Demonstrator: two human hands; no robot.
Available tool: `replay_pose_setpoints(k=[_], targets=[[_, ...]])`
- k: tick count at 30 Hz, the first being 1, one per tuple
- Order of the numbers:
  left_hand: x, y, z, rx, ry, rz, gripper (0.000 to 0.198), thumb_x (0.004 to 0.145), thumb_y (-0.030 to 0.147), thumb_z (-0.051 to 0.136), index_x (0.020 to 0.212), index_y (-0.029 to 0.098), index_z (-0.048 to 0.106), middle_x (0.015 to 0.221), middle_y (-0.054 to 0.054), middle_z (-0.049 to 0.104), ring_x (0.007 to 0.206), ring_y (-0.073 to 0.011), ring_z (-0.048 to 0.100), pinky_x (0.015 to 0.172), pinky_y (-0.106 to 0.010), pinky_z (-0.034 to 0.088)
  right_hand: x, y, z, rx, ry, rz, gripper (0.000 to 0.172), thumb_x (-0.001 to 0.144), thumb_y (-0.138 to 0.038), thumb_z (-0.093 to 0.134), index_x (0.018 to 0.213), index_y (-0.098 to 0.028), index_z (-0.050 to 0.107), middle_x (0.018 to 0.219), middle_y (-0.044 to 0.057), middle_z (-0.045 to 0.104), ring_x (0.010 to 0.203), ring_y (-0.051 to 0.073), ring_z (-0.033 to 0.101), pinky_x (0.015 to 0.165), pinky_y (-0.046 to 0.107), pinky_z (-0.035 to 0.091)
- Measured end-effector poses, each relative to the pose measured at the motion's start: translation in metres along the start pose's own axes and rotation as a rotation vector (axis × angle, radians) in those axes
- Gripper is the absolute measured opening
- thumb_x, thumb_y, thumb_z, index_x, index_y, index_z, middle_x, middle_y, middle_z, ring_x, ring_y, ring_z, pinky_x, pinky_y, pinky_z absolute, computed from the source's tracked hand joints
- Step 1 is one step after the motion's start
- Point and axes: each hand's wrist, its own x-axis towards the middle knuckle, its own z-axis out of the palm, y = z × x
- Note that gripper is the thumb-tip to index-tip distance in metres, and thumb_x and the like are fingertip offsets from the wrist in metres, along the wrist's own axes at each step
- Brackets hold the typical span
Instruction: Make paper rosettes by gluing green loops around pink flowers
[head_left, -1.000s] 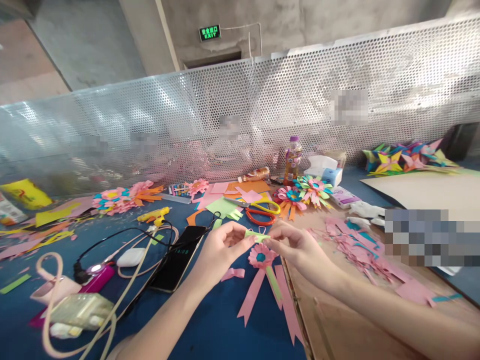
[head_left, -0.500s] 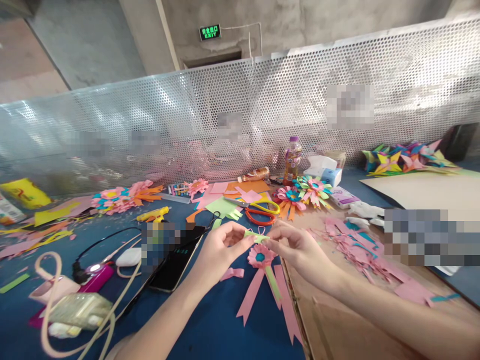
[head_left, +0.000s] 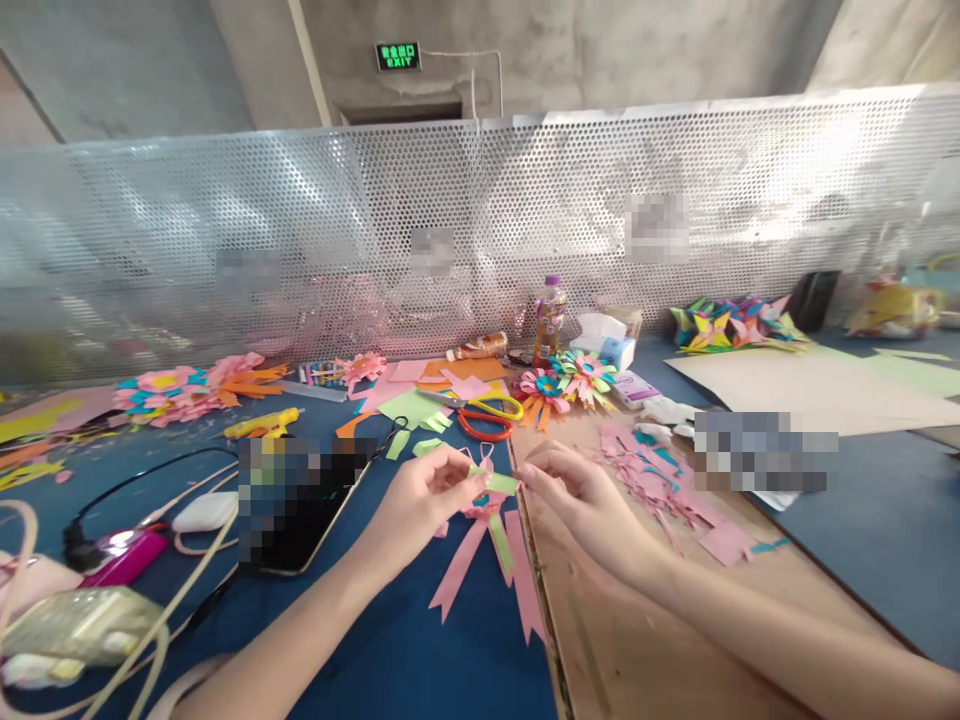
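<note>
Between the thumb and index finger of my left hand (head_left: 429, 500) is a short light green paper strip (head_left: 496, 482). My right hand (head_left: 581, 492) has its thumb and index finger pinched at the strip's right end. Just below the strip lies a pink paper flower (head_left: 480, 512) with a teal centre, partly hidden by my left fingers and the strip. Pink notched paper tails (head_left: 459, 568) and a green one spread below the flower. Orange-handled scissors (head_left: 484, 425) and yellow-handled scissors (head_left: 499, 405) lie beyond my hands, near cut green paper (head_left: 409, 408).
Left of my arm are a phone (head_left: 319, 515), a yellow glue gun (head_left: 262, 424) and cables with a magenta power strip (head_left: 127, 555). Cardboard (head_left: 600, 620) with pink scraps (head_left: 652, 480) is at right. Finished flowers (head_left: 589, 375), a bottle (head_left: 550, 320) and tissues (head_left: 604, 340) stand behind.
The view has turned to the right, so things sit further left. My right fingers have drawn back to the strip's end, and more of the green strip shows.
</note>
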Motion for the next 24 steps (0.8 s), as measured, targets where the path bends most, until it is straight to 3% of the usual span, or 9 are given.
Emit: replay_pose_setpoints(k=[4,11,24], targets=[[-0.001,0.000,0.004,0.012,-0.065,0.049,0.026,0.077,0.043,0.062,0.079,0.018,0.058,0.079,-0.001,0.065,0.073,-0.0150,0.062,0.048,-0.017,0.041,-0.007,0.007,0.002,0.038,0.028,0.012,0.032,0.091,-0.045,0.044,0.075,-0.020,0.056,0.077,-0.001,0.051,0.075,0.014,0.049,0.071,0.028,0.038],[-0.002,-0.007,0.009,0.024,-0.144,0.175,0.025,0.080,0.042,0.060,0.082,0.017,0.059,0.080,-0.001,0.062,0.080,-0.0164,0.060,0.074,-0.027,0.048,-0.014,0.012,0.010,0.065,-0.053,-0.094,0.027,0.091,-0.040,0.047,0.077,-0.019,0.057,0.080,0.000,0.052,0.075,0.013,0.049,0.070,0.026,0.038],[-0.007,-0.004,0.008,0.051,-0.100,0.198,0.022,0.080,0.041,0.061,0.080,0.018,0.060,0.079,0.000,0.061,0.079,-0.0163,0.060,0.078,-0.029,0.048,-0.017,0.010,0.004,0.116,-0.016,-0.095,0.023,0.088,-0.037,0.053,0.075,-0.019,0.058,0.077,0.001,0.055,0.075,0.014,0.051,0.071,0.028,0.038]])
